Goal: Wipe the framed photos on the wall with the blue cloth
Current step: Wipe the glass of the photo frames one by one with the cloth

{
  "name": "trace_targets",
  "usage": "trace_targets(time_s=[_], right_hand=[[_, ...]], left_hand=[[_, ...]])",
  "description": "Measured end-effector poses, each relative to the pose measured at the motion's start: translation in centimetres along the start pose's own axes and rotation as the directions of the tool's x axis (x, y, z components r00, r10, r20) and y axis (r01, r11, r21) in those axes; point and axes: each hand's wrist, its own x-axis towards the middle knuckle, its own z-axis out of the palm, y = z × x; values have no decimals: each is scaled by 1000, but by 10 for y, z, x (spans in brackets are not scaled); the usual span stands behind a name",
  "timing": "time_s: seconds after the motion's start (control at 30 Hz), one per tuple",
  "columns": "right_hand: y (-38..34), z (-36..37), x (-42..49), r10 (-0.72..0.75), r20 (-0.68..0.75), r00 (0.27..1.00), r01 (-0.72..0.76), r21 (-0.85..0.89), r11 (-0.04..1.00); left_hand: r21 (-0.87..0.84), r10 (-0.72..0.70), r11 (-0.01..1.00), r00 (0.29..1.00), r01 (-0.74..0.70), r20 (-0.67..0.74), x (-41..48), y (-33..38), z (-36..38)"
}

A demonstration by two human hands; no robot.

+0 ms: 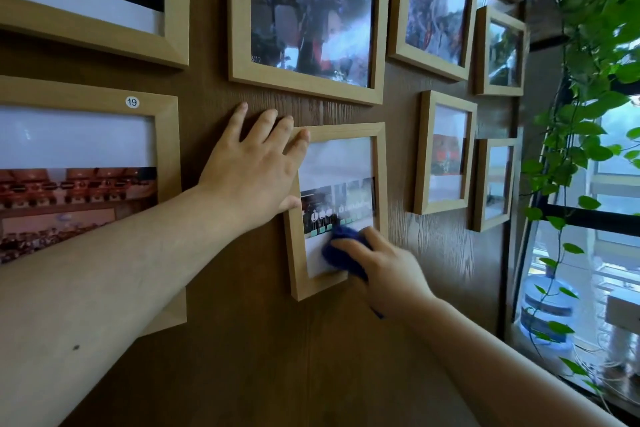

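Several framed photos in light wooden frames hang on a dark brown wood-grain wall. A small upright frame (380,163) sits at the centre. My left hand (254,166) lies flat with spread fingers over its upper left corner, partly on the wall. My right hand (388,270) presses a bunched blue cloth (341,250) against the glass at the frame's lower right, hiding that corner.
A larger frame (239,28) hangs above the small one. A wide frame (86,94) with a "19" sticker hangs to the left. Smaller frames (424,152) are to the right. Trailing green vines (575,135) hang before a window (616,218) at far right.
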Motion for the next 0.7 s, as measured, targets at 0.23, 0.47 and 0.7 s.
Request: trace_targets(time_s=[0.23,0.47,0.7], right_hand=[[0,0,-7,-85,120,989,96,-89,991],[28,-20,-13,100,70,993,-82,-232,969],[-4,-65,14,28,-138,990,-44,-114,992]], left_hand=[[0,-14,1000,1000,14,27,1,1,-2],[-3,-28,1000,997,28,66,1,3,-4],[-122,54,991,998,-55,-8,-40,-15,-26]])
